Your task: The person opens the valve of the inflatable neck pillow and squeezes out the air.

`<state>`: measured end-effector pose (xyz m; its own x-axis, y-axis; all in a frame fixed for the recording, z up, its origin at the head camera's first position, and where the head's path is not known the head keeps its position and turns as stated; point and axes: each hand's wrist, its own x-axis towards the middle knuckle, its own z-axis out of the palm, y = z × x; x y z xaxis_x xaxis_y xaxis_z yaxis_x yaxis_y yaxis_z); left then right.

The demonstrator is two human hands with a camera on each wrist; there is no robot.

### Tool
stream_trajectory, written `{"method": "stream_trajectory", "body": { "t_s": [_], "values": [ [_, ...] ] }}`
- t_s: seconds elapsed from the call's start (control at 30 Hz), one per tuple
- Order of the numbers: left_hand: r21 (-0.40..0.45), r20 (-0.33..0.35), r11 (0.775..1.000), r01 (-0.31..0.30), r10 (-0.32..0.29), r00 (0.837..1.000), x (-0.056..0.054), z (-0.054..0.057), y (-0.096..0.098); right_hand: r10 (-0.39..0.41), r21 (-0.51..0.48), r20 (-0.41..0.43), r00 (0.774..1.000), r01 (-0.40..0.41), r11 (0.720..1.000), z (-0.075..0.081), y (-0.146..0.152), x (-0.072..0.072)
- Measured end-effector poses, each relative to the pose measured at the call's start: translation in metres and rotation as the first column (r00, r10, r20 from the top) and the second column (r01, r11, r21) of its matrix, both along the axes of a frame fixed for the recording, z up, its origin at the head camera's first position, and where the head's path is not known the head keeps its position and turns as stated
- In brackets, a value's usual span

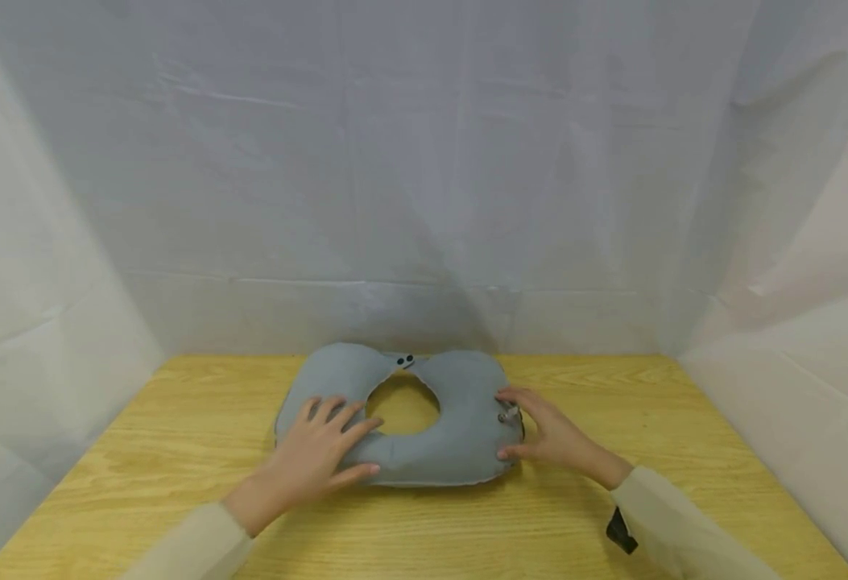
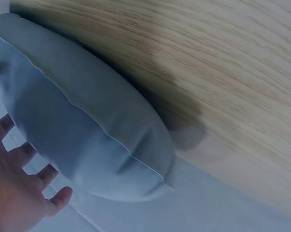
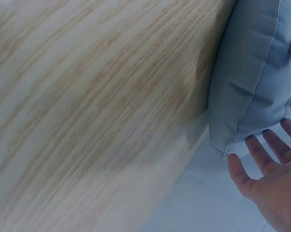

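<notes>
A puffed-up grey-blue neck pillow lies flat on the wooden table, its round opening in the middle and two dark snaps where its ends meet at the back. My left hand is over its left front part with spread fingers; the left wrist view shows those fingers along the pillow's side. At the right edge, my right hand has thumb and fingers apart on either side of a small clear valve. In the right wrist view its fingers are extended beside the pillow. Neither hand grips it.
The wooden table has its back edge just behind the pillow. White sheeting rises behind the table and on both sides. A black strap end hangs by the right sleeve.
</notes>
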<state>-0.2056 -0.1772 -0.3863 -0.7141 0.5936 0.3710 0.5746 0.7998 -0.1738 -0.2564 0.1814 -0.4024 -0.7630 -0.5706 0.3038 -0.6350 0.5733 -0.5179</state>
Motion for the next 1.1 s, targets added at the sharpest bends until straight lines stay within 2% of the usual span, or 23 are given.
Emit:
{"method": "stream_trajectory", "body": {
  "t_s": [0.33,0.57,0.83,1.1],
  "values": [
    [0.06,0.023,0.996,0.071,-0.072,0.997,-0.002,-0.003,0.033,-0.011,0.003,-0.007,1.0,0.011,1.0,-0.005,-0.003,0.001],
    [0.09,0.022,0.991,0.094,-0.097,0.995,-0.004,-0.008,0.055,-0.023,0.017,-0.041,0.999,0.024,1.0,-0.008,-0.004,0.0],
    [0.06,0.01,0.995,0.074,-0.075,0.997,-0.005,-0.01,0.079,-0.028,-0.001,-0.08,0.996,0.028,1.0,-0.01,-0.007,0.0],
    [0.119,0.053,0.991,0.067,-0.074,0.996,-0.008,-0.01,0.099,-0.046,0.021,-0.047,0.998,0.047,0.999,-0.008,-0.008,0.002]
  ]
}}
